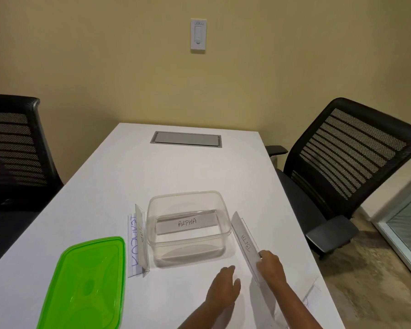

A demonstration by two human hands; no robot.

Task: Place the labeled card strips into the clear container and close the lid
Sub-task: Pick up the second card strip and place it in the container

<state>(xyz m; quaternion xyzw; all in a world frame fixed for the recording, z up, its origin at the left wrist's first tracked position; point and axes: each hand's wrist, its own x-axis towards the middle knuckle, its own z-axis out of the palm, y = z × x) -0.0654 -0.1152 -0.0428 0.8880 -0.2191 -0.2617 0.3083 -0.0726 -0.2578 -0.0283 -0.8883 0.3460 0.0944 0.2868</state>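
A clear plastic container (221, 205) stands open on the white table, with the card strip marked ALPHA (187, 223) lying inside it. Just right of the container the BETA strip (246, 241) stands tilted on its long edge, and my right hand (271, 263) grips its near end. My left hand (224, 287) hovers flat over the table in front of the container, fingers together, holding nothing. Two more labeled strips (138, 241) lie left of the container. The green lid (86, 283) rests flat at the near left.
A grey cable hatch (186, 138) is set into the white table (176, 172) at its far end. Black mesh chairs stand at the left (12, 148) and right (342, 162). The table's right edge runs close to my right hand.
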